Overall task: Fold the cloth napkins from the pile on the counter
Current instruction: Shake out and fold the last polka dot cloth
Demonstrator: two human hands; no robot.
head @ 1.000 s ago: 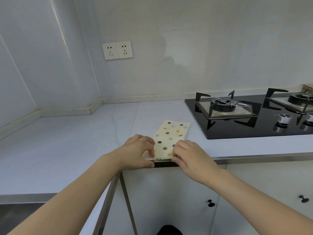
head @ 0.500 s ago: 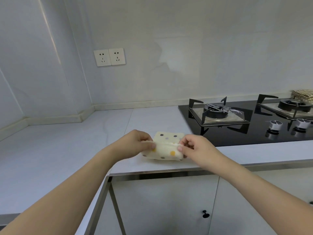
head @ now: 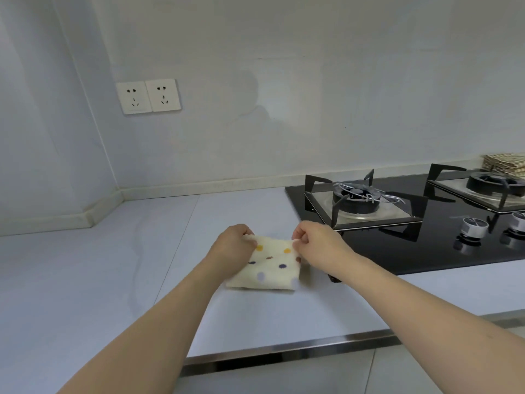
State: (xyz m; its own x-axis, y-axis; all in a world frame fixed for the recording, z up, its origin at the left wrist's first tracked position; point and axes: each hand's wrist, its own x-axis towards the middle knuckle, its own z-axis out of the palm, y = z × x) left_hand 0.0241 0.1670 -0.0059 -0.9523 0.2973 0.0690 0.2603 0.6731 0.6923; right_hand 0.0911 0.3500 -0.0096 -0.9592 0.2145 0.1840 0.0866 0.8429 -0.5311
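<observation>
While the napkin [head: 272, 264] lies folded near the table's [head: 85, 280] front edge, left hand [head: 235, 244] and right hand [head: 318, 243] pinch its far corners.

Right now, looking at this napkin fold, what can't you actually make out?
Head view only:
- Far corners of the dotted napkin: covered by the left hand and right hand.
- Number of folded layers: not visible from above.
- Woven stack behind the stove: cut off by the right edge, too small to identify.
</observation>
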